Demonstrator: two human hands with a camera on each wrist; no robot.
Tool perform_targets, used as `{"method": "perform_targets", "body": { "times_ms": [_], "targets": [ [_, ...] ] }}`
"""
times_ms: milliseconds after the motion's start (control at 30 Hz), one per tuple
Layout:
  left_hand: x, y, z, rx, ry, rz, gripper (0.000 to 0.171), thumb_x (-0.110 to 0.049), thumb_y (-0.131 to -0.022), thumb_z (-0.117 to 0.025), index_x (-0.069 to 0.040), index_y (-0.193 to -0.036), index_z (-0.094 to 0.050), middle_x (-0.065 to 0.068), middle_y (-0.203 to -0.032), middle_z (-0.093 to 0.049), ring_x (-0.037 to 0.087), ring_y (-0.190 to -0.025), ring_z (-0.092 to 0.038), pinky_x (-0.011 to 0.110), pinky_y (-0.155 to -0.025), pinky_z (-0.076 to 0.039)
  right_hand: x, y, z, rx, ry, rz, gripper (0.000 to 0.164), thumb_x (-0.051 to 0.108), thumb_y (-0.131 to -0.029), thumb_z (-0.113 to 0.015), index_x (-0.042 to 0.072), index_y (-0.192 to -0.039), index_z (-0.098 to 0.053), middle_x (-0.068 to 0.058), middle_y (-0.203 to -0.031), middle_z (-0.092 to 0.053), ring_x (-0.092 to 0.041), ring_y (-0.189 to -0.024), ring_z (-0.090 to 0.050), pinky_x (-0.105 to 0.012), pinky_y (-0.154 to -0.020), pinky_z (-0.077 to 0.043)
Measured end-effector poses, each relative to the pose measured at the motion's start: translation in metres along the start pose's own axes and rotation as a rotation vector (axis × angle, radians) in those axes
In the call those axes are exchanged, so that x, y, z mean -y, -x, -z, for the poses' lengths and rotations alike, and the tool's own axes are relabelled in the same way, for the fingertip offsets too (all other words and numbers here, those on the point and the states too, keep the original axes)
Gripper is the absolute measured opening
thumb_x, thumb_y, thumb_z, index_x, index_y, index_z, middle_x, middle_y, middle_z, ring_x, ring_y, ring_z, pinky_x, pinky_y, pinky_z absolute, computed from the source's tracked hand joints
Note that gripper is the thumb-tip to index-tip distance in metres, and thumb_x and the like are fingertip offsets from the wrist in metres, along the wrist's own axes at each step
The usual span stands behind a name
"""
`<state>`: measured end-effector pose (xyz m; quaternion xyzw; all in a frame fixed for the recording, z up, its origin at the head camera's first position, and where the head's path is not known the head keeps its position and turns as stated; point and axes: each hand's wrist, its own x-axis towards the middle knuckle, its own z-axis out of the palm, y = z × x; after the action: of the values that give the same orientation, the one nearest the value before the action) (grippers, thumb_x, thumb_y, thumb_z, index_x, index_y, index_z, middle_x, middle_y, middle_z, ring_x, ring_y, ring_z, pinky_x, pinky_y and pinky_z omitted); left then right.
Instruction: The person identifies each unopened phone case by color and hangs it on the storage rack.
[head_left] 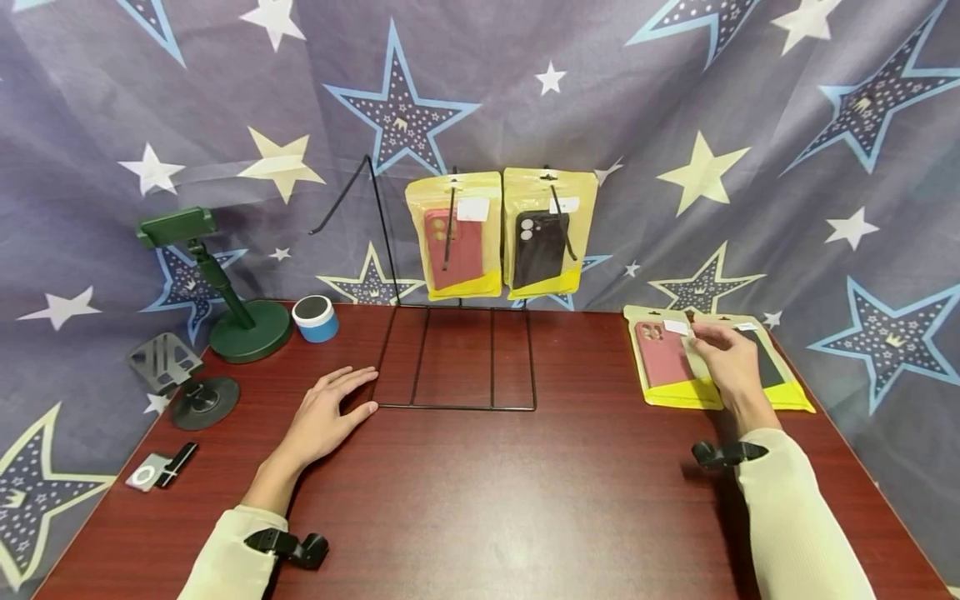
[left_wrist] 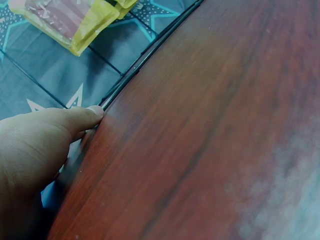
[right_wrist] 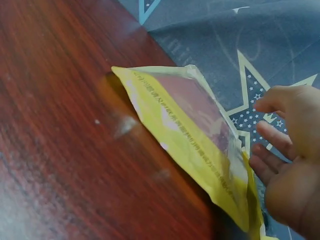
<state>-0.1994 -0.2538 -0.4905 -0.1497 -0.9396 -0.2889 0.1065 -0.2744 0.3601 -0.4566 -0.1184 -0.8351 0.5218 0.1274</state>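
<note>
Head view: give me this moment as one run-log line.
left grip: touching black wire rack | right grip: over two phone-case bags on table | hanging on rack: pink-case bag, black-case bag

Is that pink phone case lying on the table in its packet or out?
In. The head view shows the pink phone case through the clear front of its packet, above the yellow band.

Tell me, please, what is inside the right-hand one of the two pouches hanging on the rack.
Inside that pouch is what looks like a black phone case. The rack hook crosses it, hiding a strip; whatever lies behind the case is covered.
</note>
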Motion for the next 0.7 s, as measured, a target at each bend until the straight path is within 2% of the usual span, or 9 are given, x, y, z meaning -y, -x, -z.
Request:
{"method": "perform_targets", "body": {
  "times_ms": [67, 133, 233, 333, 400, 467, 567, 633, 700],
  "targets": [
    [0.0, 0.0, 0.0, 0.0, 0.001, 0.002, 0.052, -0.027, -0.095, -0.075, -0.012, -0.143, -0.063, 0.012, -0.149, -0.061, 0.039, -0.145, -0.044, 0.067, -0.106, -0.034, -0.001, 0.001, -0.001, 0.031, 0.054, 0.005, 0.041, 0.016, -0.1, -0.065, -0.001, -0.138, -0.062, -0.007, -0.125, -0.068, 0.0, -0.104, -0.059, -0.005, -0.08, -0.046],
    [0.0, 0.0, 0.0, -0.001, 0.001, 0.003, 0.052, -0.028, -0.095, -0.075, -0.012, -0.143, -0.063, 0.012, -0.149, -0.061, 0.039, -0.145, -0.044, 0.068, -0.107, -0.034, -0.002, 0.001, -0.001, 0.059, 0.096, 0.007, 0.042, 0.018, -0.101, -0.065, 0.0, -0.139, -0.061, -0.018, -0.137, -0.062, -0.012, -0.117, -0.06, -0.005, -0.081, -0.044],
    [0.0, 0.0, 0.0, 0.001, 0.0, 0.002, 0.052, -0.028, -0.095, -0.075, -0.013, -0.143, -0.063, 0.012, -0.149, -0.061, 0.04, -0.145, -0.044, 0.068, -0.107, -0.034, -0.004, 0.001, -0.002, 0.079, 0.132, 0.004, 0.042, 0.018, -0.101, -0.064, 0.0, -0.139, -0.061, -0.024, -0.145, -0.057, -0.029, -0.131, -0.056, -0.004, -0.082, -0.041],
    [0.0, 0.0, 0.0, 0.001, 0.0, 0.0, 0.051, -0.028, -0.095, -0.075, -0.012, -0.143, -0.063, 0.012, -0.149, -0.061, 0.04, -0.145, -0.044, 0.068, -0.107, -0.034, -0.006, 0.001, -0.003, 0.086, 0.181, 0.008, 0.042, 0.018, -0.101, -0.064, 0.0, -0.139, -0.062, -0.026, -0.143, -0.058, -0.034, -0.13, -0.055, -0.009, -0.083, -0.04],
    [0.0, 0.0, 0.001, 0.001, 0.0, 0.0, 0.051, -0.027, -0.095, -0.075, -0.012, -0.142, -0.063, 0.012, -0.149, -0.061, 0.04, -0.145, -0.044, 0.068, -0.106, -0.034, -0.007, 0.001, -0.004, 0.095, 0.214, 0.009, 0.044, 0.02, -0.1, -0.065, 0.001, -0.139, -0.062, -0.027, -0.141, -0.059, -0.034, -0.128, -0.054, -0.018, -0.089, -0.044],
    [-0.001, 0.0, 0.001, -0.002, 0.0, -0.003, 0.051, -0.027, -0.095, -0.075, -0.012, -0.142, -0.063, 0.012, -0.148, -0.061, 0.04, -0.144, -0.044, 0.068, -0.106, -0.034, -0.008, 0.001, -0.005, 0.11, 0.253, 0.011, 0.046, 0.022, -0.099, -0.067, 0.001, -0.14, -0.062, -0.029, -0.144, -0.057, -0.039, -0.132, -0.053, -0.034, -0.101, -0.047],
    [-0.001, -0.001, 0.001, -0.003, 0.0, -0.005, 0.051, -0.027, -0.095, -0.075, -0.012, -0.142, -0.063, 0.012, -0.148, -0.061, 0.04, -0.144, -0.044, 0.068, -0.106, -0.034, -0.01, 0.001, -0.006, 0.139, 0.307, 0.01, 0.049, 0.027, -0.1, -0.068, 0.004, -0.142, -0.061, -0.032, -0.151, -0.051, -0.048, -0.142, -0.045, -0.059, -0.114, -0.038],
    [0.0, 0.0, 0.001, -0.003, -0.002, -0.005, 0.051, -0.027, -0.095, -0.075, -0.012, -0.142, -0.063, 0.012, -0.148, -0.061, 0.041, -0.144, -0.044, 0.069, -0.106, -0.034, -0.011, 0.0, -0.007, 0.156, 0.329, 0.012, 0.048, 0.027, -0.1, -0.068, 0.005, -0.142, -0.061, -0.033, -0.153, -0.047, -0.052, -0.144, -0.041, -0.066, -0.117, -0.032],
    [0.001, 0.0, 0.0, -0.001, -0.002, -0.002, 0.051, -0.027, -0.095, -0.075, -0.012, -0.142, -0.063, 0.012, -0.149, -0.061, 0.041, -0.144, -0.044, 0.069, -0.106, -0.034, -0.012, -0.001, -0.008, 0.17, 0.338, 0.018, 0.046, 0.027, -0.101, -0.067, 0.006, -0.142, -0.062, -0.032, -0.15, -0.05, -0.051, -0.141, -0.043, -0.065, -0.116, -0.033]
  ]
}}
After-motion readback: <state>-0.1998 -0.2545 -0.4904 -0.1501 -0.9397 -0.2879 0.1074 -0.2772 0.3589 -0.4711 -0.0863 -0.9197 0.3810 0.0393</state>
